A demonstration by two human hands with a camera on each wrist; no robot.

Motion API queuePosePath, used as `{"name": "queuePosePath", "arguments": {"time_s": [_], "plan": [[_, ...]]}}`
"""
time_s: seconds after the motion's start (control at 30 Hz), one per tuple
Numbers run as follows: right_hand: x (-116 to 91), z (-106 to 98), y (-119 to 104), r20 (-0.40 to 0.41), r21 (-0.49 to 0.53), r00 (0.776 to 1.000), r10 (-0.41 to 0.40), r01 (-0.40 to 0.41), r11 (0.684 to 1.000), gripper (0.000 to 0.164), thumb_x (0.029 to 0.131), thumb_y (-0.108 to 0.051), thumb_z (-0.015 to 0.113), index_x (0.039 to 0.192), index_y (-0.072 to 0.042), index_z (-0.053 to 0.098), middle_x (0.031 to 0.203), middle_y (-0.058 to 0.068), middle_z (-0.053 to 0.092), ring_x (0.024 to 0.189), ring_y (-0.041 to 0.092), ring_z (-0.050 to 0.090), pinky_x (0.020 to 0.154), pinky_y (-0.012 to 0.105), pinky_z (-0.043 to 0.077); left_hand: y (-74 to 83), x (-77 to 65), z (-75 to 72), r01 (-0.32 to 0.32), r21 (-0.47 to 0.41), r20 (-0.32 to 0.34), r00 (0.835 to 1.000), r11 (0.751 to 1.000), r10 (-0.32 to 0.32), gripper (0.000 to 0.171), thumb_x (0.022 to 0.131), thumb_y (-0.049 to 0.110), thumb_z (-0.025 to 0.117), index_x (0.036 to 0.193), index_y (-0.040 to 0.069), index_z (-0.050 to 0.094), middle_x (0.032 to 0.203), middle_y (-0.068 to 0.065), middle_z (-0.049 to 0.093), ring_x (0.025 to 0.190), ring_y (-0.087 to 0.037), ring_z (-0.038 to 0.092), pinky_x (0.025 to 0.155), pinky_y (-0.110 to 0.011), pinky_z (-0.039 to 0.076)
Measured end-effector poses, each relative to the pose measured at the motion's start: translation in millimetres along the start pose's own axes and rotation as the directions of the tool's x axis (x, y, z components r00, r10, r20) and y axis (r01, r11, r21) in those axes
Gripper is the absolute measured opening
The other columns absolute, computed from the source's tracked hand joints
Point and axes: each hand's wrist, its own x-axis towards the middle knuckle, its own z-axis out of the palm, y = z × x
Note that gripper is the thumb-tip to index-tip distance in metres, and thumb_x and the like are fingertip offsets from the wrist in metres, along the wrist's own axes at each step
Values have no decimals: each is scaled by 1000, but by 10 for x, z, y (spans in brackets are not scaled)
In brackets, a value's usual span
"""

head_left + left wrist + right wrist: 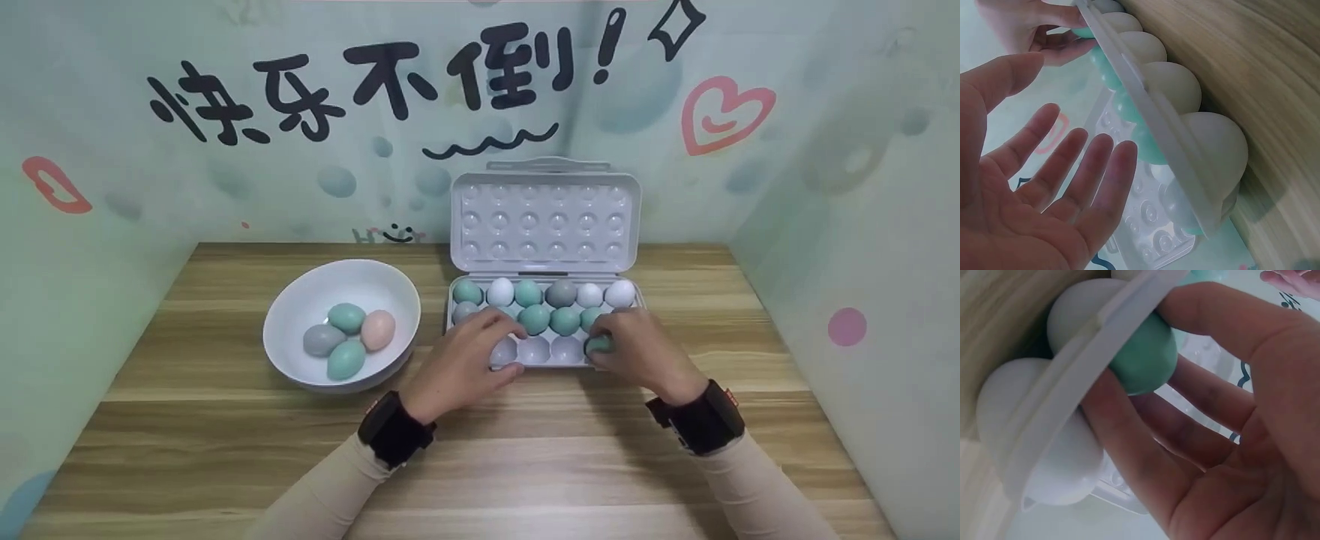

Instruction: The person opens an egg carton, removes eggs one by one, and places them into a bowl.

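Carton (533, 350) crosswise, green egg (1148, 357) in right fingers (1135, 453)

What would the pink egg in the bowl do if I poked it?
The pink egg would probably roll or wobble, because it's rounded. It likely wouldn't go far: green eggs lie close on one side, and the white bowl curves up on the other. It might feel slippery too, since its shell looks smooth.
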Motion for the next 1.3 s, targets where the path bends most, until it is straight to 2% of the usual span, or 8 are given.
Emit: {"name": "queuePosePath", "arguments": {"time_s": [0.23,0.4,0.53,0.63,0.77,0.97,1.17,1.3], "plan": [[12,-112,-103,-68,76,998,9,-4,997,16,82,-7,87,97,-6,80,87,1,74,79,16,66,72,37,56,7,0,-76,27,-14,-40,999,1000,-28,39,93,28,83,128,18,70,128,1,66,119,-18,62,103,-37,54],[51,-138,-242,-78,250,997,5,15,968,19,87,-14,88,104,-11,82,97,-3,78,86,15,72,78,37,62,10,8,-117,0,-40,-83,997,999,-3,41,92,27,84,129,18,67,127,1,65,114,-17,63,98,-32,55],[76,-120,-343,-70,421,996,54,-20,907,21,89,-15,87,108,-10,80,104,1,78,90,18,76,79,31,64,18,9,-132,-23,-65,-107,994,998,16,45,91,29,86,130,16,67,126,0,65,111,-19,63,94,-30,56],[91,-96,-403,-51,540,995,84,-43,840,23,90,-14,86,110,-7,78,107,6,78,93,21,76,80,29,63,23,12,-133,-44,-102,-124,992,994,32,47,91,30,87,130,14,66,126,-1,65,110,-19,64,94,-30,58],[100,-60,-469,-23,634,995,93,-57,772,24,91,-13,86,112,-6,76,109,8,76,95,24,76,77,30,64,30,20,-129,-92,-160,-160,985,983,66,47,90,28,88,128,11,66,124,-3,65,111,-20,65,96,-30,59],[110,-10,-500,-44,662,995,92,-40,749,24,92,-16,85,113,-9,75,111,5,75,98,23,75,84,33,62,46,30,-126,-134,-196,-200,975,971,94,45,89,25,88,124,8,66,121,-7,66,112,-19,67,95,-24,58],[102,11,-532,-25,678,994,107,-62,732,24,94,-15,82,114,-8,73,113,5,73,103,22,74,91,35,60,58,29,-106,-162,-150,-227,966,975,125,42,89,26,88,122,11,68,118,-1,66,111,-13,63,95,-20,56],[92,42,-555,-15,699,995,97,-58,713,23,95,-12,81,115,-5,72,115,8,72,105,22,74,92,31,60,65,27,-81,-198,-124,-248,955,972,163,41,89,27,89,121,11,69,118,0,67,110,-12,62,97,-23,55]]}}
